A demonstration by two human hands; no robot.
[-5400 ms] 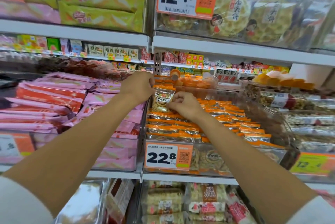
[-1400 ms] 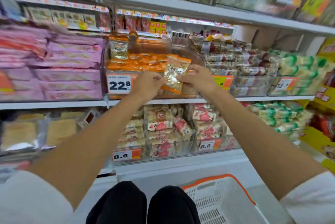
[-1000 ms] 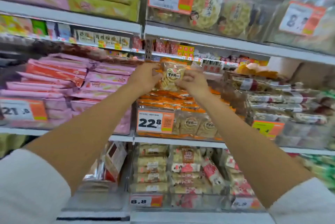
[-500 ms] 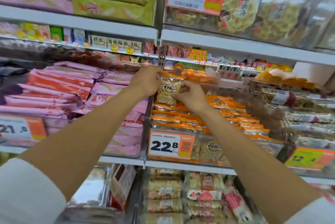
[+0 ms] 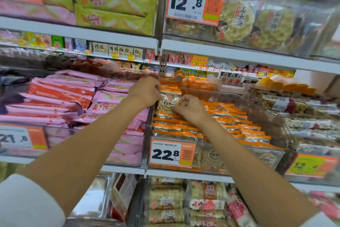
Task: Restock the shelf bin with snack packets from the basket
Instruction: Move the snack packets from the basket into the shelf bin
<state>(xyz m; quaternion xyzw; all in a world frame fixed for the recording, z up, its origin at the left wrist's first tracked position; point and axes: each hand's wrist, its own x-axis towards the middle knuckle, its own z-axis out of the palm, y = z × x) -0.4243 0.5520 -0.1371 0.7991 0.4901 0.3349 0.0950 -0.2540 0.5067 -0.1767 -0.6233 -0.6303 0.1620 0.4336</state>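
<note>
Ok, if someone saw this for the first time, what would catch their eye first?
Dead centre, the left hand and right hand pinch a clear snack packet over the bin of orange-edged packets. Then the bold price tags: the 22.8 tag on that bin's front and the 12.8 tag on the shelf above. Stacked pink packets fill the bin to the left.

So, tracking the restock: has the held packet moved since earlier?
Yes. The snack packet rose from beside the 22.8 price tag to above it, deeper in the bin.

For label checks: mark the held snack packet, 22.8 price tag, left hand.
snack packet (image 5: 168, 104): head view, round label.
22.8 price tag (image 5: 165, 154): head view, digits.
left hand (image 5: 145, 91): head view, its back.
</note>
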